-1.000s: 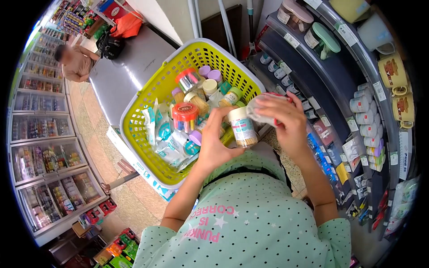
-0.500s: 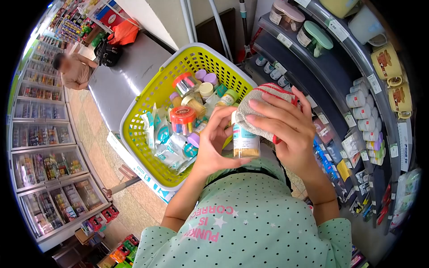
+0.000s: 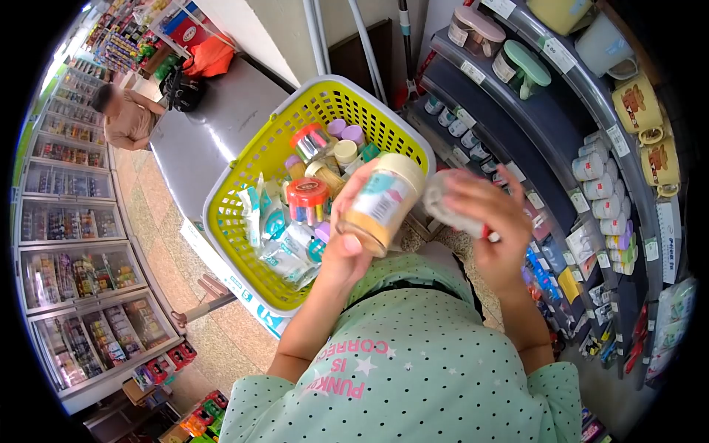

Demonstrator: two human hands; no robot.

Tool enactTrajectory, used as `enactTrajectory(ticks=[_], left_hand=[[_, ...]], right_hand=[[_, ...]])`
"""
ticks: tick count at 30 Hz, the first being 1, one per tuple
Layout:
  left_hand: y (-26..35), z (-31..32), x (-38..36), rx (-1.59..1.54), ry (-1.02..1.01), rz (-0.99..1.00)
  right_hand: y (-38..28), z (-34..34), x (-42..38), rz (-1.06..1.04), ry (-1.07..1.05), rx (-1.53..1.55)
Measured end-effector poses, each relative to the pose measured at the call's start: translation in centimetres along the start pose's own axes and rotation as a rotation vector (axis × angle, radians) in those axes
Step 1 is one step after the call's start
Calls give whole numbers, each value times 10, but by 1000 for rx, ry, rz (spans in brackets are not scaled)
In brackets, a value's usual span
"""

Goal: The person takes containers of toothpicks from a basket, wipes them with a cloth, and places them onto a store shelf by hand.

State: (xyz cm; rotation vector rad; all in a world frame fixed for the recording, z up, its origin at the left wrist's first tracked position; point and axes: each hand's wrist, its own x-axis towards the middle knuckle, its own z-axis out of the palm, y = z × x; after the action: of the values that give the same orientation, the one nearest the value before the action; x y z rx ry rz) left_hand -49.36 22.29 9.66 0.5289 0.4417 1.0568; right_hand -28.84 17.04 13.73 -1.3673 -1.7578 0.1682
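Bright, even shop light; fisheye bends the edges, dark corners, hands blurred.

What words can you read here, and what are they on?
"PUNK... IS CORRE..." in pink, upside down, on the green shirt; the rest is hidden by folds.
"Price" on a shelf sign; the rest is blurred.
Jar label in the left hand: too blurred to read.
Shelf price tags: too small.
Packets in the basket: too small.
Cloth in the right hand: no words.
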Motion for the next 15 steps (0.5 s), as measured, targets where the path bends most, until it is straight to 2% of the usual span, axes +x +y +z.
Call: enactTrajectory(ticks=[1,4,8,11,15], left_hand=[[-3,-1,4,-42,-21,43],[4,-2,9,24,13,6],[17,7,11,207,-50,-51],[18,-2,11,393,-137,-30],[18,1,4,900,-138,149]], right_hand=[[3,-5,2,3,51,-2],[0,-17,8,43,63,-7],[0,-9,7,59,32,13],[2,-5,7,83,34,33],[5,-4,9,85,13,26]])
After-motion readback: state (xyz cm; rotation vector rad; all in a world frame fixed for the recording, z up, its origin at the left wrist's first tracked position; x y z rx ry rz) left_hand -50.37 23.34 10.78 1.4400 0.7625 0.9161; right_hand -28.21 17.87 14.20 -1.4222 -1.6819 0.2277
